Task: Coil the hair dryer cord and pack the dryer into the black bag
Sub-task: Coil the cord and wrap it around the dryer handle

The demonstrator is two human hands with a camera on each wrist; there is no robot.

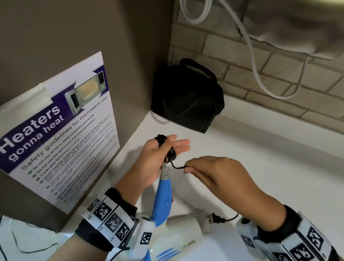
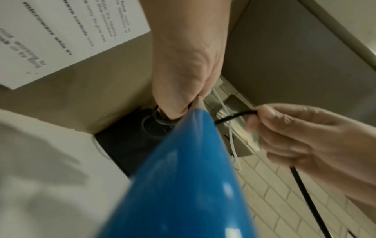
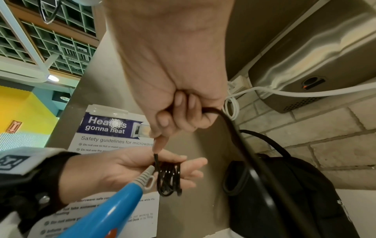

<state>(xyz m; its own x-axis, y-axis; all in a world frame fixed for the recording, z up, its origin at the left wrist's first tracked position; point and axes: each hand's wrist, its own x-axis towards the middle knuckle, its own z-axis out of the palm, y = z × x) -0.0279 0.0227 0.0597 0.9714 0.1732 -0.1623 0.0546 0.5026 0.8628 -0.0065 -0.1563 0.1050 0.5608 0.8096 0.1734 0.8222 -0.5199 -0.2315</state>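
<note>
My left hand has the black cord wound in a coil round its straight fingers, the thumb pinching it by the grey strain relief. The dryer's blue handle hangs from there down to the white body near my wrist. My right hand pinches the loose cord just right of the coil; the rest runs under that hand to the plug on the counter. From the right wrist, the coil shows several loops. The black bag stands in the far corner, apparently closed.
A microwave safety poster hangs on the grey panel at left. A steel appliance and a white cable are on the brick wall. The white counter stretches right. A thin black wire lies at the left.
</note>
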